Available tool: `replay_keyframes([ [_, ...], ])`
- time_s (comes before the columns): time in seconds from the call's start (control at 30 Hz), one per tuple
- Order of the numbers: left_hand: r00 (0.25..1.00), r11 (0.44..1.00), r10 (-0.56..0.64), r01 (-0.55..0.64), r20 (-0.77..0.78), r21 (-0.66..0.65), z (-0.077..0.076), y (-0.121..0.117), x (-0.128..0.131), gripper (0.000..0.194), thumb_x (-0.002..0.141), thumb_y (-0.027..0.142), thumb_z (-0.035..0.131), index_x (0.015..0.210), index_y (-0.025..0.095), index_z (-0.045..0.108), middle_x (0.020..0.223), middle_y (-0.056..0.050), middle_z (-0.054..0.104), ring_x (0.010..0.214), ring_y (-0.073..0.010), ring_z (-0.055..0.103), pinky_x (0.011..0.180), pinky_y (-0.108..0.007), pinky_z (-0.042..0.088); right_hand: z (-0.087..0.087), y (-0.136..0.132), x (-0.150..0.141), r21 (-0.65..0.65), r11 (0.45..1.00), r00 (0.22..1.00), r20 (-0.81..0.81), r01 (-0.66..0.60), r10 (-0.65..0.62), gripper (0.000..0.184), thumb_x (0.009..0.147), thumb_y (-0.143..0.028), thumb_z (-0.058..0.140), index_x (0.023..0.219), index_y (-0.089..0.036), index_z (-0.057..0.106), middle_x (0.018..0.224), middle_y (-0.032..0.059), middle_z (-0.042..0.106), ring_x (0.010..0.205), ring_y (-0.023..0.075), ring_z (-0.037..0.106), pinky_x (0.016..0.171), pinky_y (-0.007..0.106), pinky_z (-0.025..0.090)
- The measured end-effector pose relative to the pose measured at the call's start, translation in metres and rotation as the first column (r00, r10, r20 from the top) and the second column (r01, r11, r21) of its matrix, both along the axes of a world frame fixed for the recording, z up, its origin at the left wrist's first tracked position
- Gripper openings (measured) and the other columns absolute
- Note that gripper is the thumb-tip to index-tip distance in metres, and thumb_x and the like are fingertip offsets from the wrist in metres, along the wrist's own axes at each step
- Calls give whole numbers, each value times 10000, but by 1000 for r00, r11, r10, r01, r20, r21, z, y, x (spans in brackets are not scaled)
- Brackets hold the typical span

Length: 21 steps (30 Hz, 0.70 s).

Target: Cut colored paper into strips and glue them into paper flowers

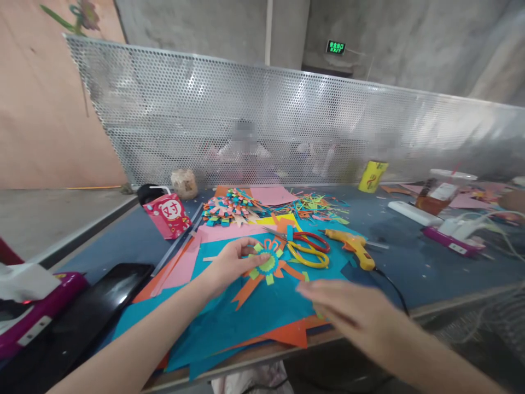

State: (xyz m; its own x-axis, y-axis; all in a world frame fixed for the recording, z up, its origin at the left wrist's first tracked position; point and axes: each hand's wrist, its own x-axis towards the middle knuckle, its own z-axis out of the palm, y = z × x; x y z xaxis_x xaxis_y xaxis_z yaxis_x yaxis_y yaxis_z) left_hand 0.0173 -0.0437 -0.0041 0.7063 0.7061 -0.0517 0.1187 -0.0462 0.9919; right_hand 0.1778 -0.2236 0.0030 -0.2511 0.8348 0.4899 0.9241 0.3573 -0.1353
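My left hand [233, 261] is closed, pinching a paper rosette [268, 264] with a green centre, green tabs and orange loops and ribbon tails. It holds the rosette just over teal paper sheets [205, 323]. To the right, my right hand [340, 301] is smeared by motion, its fingertips close to a small green paper piece [305, 277]; whether it grips anything is unclear. Beyond the rosette lie scissors [309, 249] with red and yellow handles. A yellow hot glue gun [353, 246] rests on its side at their right, its cord running off the table edge.
Behind the sheets are a heap of finished-looking paper pieces [232, 208] and thin paper scraps [311, 207]. A pink drink carton [167, 215], a black phone [82, 323] and a power strip [41, 314] sit left. A yellow can [373, 176] and a drink cup [438, 192] stand right.
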Motion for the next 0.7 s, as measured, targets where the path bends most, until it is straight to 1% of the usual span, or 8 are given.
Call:
replay_keyframes([
  [0.1,1000,999,-17,17,21,-27,-10,-1,4,415,554,346,722,857,153,515,705,15,576,608,-101,558,517,-194,415,-28,11,-17,29,996,974,212,-84,76,326,877,-224,364,1140,-133,535,1137,73,587,1078,180,512,935,314,410],
  [0.17,1000,999,3,-3,18,-42,-12,-1,4,419,567,353,716,875,152,514,672,24,572,537,-79,535,446,-170,378,-37,17,-22,-60,997,963,264,-47,61,401,864,-279,394,1219,-101,457,1231,98,506,1158,214,435,987,380,352],
  [0.27,1000,992,4,0,29,-123,-10,-1,3,428,582,347,712,900,152,502,605,46,550,458,-56,497,391,-151,346,-33,24,-24,-216,976,960,275,8,53,498,849,-355,406,1276,-98,378,1298,116,422,1210,229,363,1021,433,282],
  [0.33,999,984,-4,13,47,-176,-8,0,2,439,579,337,719,910,155,494,587,52,548,453,-57,502,387,-150,355,-26,24,-23,-258,966,958,271,-16,88,496,857,-369,382,1281,-111,372,1299,114,419,1220,222,349,1033,455,242],
  [0.43,999,985,-7,16,51,-174,-9,2,1,455,561,329,733,908,157,495,574,60,541,429,-53,489,368,-151,344,-18,18,-22,-232,969,946,289,-80,147,437,873,-319,358,1243,-99,427,1257,111,470,1190,204,395,1034,417,265],
  [0.6,998,983,-35,42,43,-181,-13,4,2,466,555,325,740,914,159,493,609,45,561,535,-89,562,451,-173,402,-10,-15,-15,-93,974,898,378,-205,225,297,845,-202,411,1067,-126,593,1079,61,618,1007,161,566,902,254,441],
  [0.63,998,980,-40,48,47,-192,-13,4,2,470,553,328,740,915,161,491,614,43,564,562,-100,576,476,-182,416,-9,-22,-13,-43,979,908,368,-197,199,273,837,-167,410,1003,-147,626,1013,47,652,946,146,597,866,226,460],
  [0.7,998,978,-42,51,48,-203,-14,5,3,471,554,333,739,916,162,491,621,36,575,578,-110,585,489,-190,423,-7,-32,-9,54,994,952,299,-90,70,283,828,-126,394,856,-214,662,845,-1,699,790,115,640,798,194,483],
])
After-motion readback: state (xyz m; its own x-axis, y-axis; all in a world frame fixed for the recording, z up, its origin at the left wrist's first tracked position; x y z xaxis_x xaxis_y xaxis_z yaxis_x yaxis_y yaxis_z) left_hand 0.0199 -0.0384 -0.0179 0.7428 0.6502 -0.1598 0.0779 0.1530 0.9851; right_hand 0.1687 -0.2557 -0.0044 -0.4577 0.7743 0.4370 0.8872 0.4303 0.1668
